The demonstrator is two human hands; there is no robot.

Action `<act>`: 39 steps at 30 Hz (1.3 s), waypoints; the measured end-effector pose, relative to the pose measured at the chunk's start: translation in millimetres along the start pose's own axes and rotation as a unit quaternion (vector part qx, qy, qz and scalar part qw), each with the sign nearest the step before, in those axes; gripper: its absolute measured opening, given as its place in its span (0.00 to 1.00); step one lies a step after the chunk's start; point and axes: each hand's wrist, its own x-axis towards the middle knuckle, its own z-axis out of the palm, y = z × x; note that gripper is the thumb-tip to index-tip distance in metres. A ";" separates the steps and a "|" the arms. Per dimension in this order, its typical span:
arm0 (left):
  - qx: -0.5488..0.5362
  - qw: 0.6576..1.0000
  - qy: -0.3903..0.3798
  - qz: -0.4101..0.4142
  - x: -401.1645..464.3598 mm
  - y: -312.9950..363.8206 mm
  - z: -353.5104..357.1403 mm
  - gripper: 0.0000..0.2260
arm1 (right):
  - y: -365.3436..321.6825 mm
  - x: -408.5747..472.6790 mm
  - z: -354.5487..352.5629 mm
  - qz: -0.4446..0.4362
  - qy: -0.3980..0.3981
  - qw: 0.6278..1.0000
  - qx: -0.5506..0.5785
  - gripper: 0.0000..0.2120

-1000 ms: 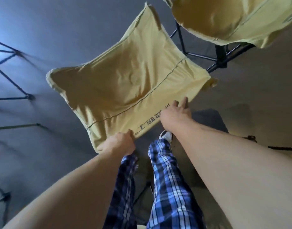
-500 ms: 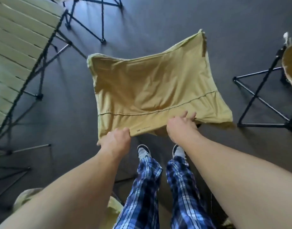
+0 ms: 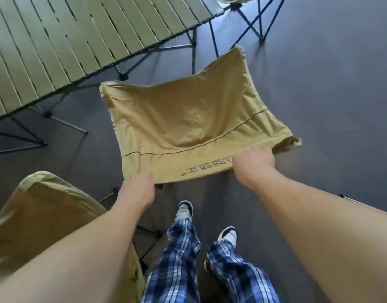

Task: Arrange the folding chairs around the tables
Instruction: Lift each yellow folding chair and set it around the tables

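A tan fabric folding chair (image 3: 183, 119) is in the middle of the view, its near edge toward me. My left hand (image 3: 139, 186) grips that edge at its left end. My right hand (image 3: 253, 164) grips the same edge further right, beside the printed lettering. The chair's frame is hidden under the cloth. A slatted green folding table (image 3: 74, 38) stands just beyond the chair, at the upper left.
A second tan folding chair (image 3: 41, 215) stands at the lower left, partly behind my left arm. Another chair's dark crossed legs (image 3: 251, 20) show at the top right. My legs in blue plaid trousers (image 3: 181, 259) stand on the dark grey floor (image 3: 330, 95).
The chair in my hands has been carried toward the slatted table, which now fills the upper left. A second tan chair has come into view at the lower left. Both hands have kept their grip.
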 end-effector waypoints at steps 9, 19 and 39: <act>-0.047 0.994 0.013 -0.102 1.4 28.2 -10.8 0.18 | 66.1 44.5 -7.0 0.043 -0.026 0.988 -0.143 0.22; -0.100 0.974 0.006 -0.203 4.6 164.8 -11.7 0.19 | 203.4 107.4 -4.2 -0.045 -0.021 0.987 -0.156 0.21; -0.123 0.972 0.022 -0.199 15.8 292.0 -22.9 0.19 | 317.9 156.2 -9.3 -0.025 0.004 0.980 -0.199 0.23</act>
